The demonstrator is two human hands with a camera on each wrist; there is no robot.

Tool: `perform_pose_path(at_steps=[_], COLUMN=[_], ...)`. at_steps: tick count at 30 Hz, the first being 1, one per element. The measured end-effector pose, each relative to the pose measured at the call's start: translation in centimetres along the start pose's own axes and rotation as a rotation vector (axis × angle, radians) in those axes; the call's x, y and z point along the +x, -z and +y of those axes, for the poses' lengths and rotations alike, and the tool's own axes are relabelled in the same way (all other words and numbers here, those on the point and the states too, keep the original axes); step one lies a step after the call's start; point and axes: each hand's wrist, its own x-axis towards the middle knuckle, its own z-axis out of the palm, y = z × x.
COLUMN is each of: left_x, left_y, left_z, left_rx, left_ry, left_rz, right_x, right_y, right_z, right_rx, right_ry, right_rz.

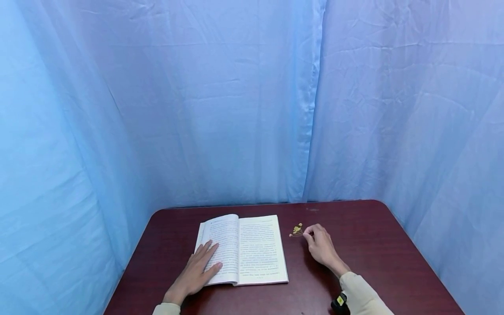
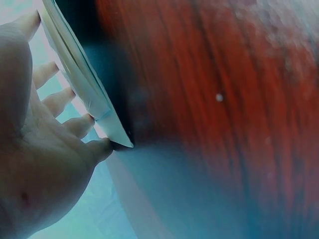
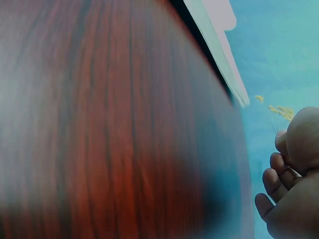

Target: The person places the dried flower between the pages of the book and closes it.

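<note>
An open book (image 1: 260, 249) with printed pages lies on the dark red table. My left hand (image 1: 198, 267) rests on its left page, fingers spread and straight. In the left wrist view the fingertips of the left hand (image 2: 55, 129) lie along the book's edge (image 2: 82, 69). To the right of the book, my right hand (image 1: 320, 245) pinches the thin stems of a small sprig of yellow dried flowers (image 1: 297, 229) between thumb and forefinger. The right wrist view shows the yellow flower heads (image 3: 284, 112) sticking out past the thumb of the right hand (image 3: 294, 174).
The wood-grained table (image 1: 378, 253) has rounded far corners. Blue curtains (image 1: 236, 109) hang behind it and along both sides. A black device with a yellow label (image 1: 341, 301) sits at the right sleeve (image 1: 364, 293).
</note>
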Motion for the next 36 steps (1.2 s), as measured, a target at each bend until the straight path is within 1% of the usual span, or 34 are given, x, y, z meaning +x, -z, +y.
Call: perform_pose_path(at_steps=[8,12,24,26,29,32,34,36], left_x=[0.0,-0.1,0.0,0.0,0.0,0.0,0.0,0.0], left_y=[0.0,-0.1,-0.2,-0.2,-0.2,-0.2,-0.3,-0.3], left_z=[0.0,0.0,-0.1,-0.1,-0.1,-0.1,-0.1,-0.1], left_rx=[0.002,-0.005,-0.018,-0.018,-0.016,-0.016,-0.020,-0.022], left_ry=[-0.002,-0.002,-0.003,-0.005,-0.009,-0.013,-0.014,-0.013], left_rz=[0.005,0.007,0.005,0.007,0.010,0.012,0.011,0.010], right_x=[0.0,0.0,-0.3,-0.3,-0.2,-0.2,-0.2,-0.2], right_y=[-2.0,-3.0,-6.7,-7.3,-8.2,-8.9,-9.2,-9.3], right_z=[-2.1,-3.3,-6.7,-7.1,-7.5,-7.9,-8.1,-8.4], right_rx=[0.023,0.042,0.040,0.045,0.045,0.045,0.039,0.034], right_ry=[0.002,0.021,0.134,0.154,0.213,0.242,0.241,0.220], right_rz=[-0.025,-0.031,-0.034,-0.020,0.022,0.050,0.041,0.019])
